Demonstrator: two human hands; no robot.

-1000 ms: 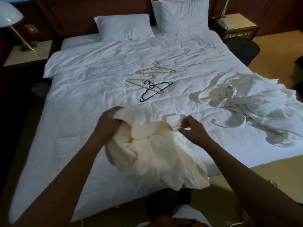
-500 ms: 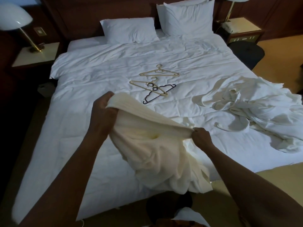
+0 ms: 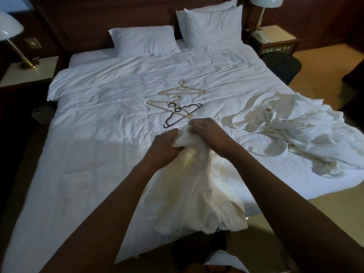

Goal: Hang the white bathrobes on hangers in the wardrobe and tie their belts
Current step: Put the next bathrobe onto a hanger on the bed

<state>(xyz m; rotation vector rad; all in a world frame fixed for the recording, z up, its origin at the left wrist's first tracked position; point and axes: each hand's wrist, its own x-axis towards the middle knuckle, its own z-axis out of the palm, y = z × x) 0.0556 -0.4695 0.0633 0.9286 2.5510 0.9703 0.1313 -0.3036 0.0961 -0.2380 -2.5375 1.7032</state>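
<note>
A cream-white bathrobe (image 3: 195, 192) hangs bunched over the near edge of the bed. My left hand (image 3: 163, 148) and my right hand (image 3: 208, 131) both grip its top, close together, with a fold of cloth between them. Just beyond my hands lie three hangers on the duvet: a beige hanger (image 3: 182, 89), a second beige hanger (image 3: 169, 108) and a black hanger (image 3: 183, 115) partly under it. Another white bathrobe (image 3: 307, 133) lies crumpled on the right side of the bed. No wardrobe is in view.
The bed (image 3: 98, 154) with a white duvet fills the view, two pillows (image 3: 145, 41) at its head. A nightstand with a lamp (image 3: 11, 36) stands at the left, another nightstand (image 3: 275, 39) at the right. A dark chair (image 3: 281, 65) sits by the bed's right side.
My hands held the robe's edge stretched wide apart; they have now come together over the middle of the bed, gathering the cloth into a bunch.
</note>
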